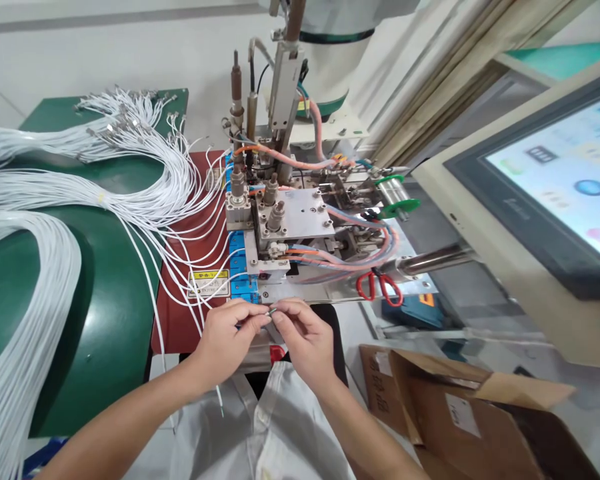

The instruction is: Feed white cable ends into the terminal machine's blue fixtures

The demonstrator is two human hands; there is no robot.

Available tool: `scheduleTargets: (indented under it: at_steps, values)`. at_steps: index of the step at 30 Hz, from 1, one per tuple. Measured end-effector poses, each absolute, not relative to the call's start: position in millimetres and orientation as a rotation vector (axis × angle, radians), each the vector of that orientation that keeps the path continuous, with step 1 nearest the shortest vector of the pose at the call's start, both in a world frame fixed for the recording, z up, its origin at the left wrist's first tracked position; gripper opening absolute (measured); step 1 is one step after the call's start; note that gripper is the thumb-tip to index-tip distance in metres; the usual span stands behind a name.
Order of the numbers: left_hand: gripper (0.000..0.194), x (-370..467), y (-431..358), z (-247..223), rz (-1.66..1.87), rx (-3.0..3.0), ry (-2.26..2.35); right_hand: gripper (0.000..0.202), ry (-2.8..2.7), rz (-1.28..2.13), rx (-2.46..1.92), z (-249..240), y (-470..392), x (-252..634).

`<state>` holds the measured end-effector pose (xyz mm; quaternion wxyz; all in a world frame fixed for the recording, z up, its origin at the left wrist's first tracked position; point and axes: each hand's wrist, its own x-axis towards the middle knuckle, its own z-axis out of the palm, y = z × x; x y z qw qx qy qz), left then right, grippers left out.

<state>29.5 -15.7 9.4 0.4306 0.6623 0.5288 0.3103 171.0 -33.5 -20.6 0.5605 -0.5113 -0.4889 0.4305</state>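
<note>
In front of the machine, my left hand [233,337] and my right hand [303,337] meet fingertip to fingertip. Both pinch the small end of a cable [271,311], with a bit of green and white showing between the fingers; its fine detail is too small to make out. Just beyond the hands is a row of blue holders [243,288], with white cables [205,243] leading into it from the left. A loose cable end [221,403] hangs below my left wrist.
Bundles of white cables [35,233] lie on a green table [105,320]. The metal machine [300,213] carries a wire spool [394,193]. Red-handled scissors [380,288] lie at its front edge. A touchscreen [555,160] juts in at right, above an open cardboard box [460,420].
</note>
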Motion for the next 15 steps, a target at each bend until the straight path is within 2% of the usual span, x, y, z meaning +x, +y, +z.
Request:
scheduleTargets:
  at_steps: [6,15]
  values:
    - [0.011,28.7,-14.3,11.9,0.714,1.553,1.346,0.008,-1.245,0.968,-1.248,-15.3,-30.2,171.9]
    - [0.015,31.5,-17.2,7.3,0.787,1.286,1.277,0.007,-0.795,1.229,-1.071,-19.2,-30.3,150.3]
